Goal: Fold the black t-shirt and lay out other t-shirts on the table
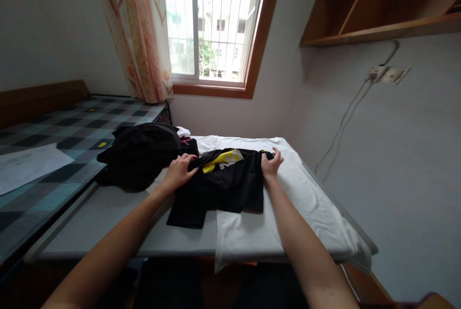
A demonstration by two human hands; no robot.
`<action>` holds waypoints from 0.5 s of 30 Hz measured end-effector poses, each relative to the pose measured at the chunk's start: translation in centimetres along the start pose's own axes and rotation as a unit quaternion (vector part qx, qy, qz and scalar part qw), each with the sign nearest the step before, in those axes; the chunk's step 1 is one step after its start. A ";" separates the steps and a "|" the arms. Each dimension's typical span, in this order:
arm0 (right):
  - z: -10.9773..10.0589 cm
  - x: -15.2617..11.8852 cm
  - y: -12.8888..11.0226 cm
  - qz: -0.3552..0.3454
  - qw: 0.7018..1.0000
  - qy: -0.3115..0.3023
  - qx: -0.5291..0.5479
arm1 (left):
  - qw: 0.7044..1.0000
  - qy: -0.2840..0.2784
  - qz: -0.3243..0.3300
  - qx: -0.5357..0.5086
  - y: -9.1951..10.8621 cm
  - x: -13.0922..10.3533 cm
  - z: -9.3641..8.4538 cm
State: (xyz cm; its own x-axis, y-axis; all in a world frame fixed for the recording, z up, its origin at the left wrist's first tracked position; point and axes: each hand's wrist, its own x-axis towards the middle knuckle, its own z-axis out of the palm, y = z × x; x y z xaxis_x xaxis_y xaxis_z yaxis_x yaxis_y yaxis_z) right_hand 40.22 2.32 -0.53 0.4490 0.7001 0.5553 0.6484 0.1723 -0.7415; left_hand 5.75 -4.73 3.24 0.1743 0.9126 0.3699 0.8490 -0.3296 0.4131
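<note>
A black T-shirt (226, 186) with a yellow and grey print (225, 159) lies folded over across the middle of the table, partly on a white cloth (309, 198). At its upper left edge, my left hand (181, 172) is closed on the fabric, thumb toward the print. My right hand (271, 164) pinches the upper right corner between thumb and fingers. The print shows only in the fold between both hands; the rest of it is hidden. Left of my left hand rests a heap of black clothing (144, 155).
The grey table (86, 232) adjoins a bed with a checked cover (72, 124), where a sheet of paper (32, 165) lies. Ahead are a curtain (144, 35) and a barred window (219, 25). Wooden shelves (382, 6) and a socket with cables (378, 74) are on the right wall.
</note>
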 end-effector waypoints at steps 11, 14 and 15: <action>-0.2 -2.7 -5.8 -0.295 0.938 -0.181 0.003 | 0.990 0.013 0.129 -0.049 0.7 0.2 0.3; 0.3 -3.8 -6.5 -0.326 0.902 -0.282 -0.017 | 0.970 -0.020 0.238 -0.050 1.9 -0.4 0.7; 0.5 -4.2 -6.7 -0.337 0.887 -0.313 -0.032 | 0.963 -0.029 0.259 -0.065 2.3 -0.7 0.8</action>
State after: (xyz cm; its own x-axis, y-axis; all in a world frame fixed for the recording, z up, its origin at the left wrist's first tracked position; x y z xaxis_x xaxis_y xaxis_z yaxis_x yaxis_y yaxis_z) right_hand 33.70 -1.46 1.96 -0.4710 0.7036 0.5321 0.6817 0.6731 -0.2865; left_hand 7.96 -5.90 3.29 0.5880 0.6285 0.5091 0.5718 -0.7682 0.2880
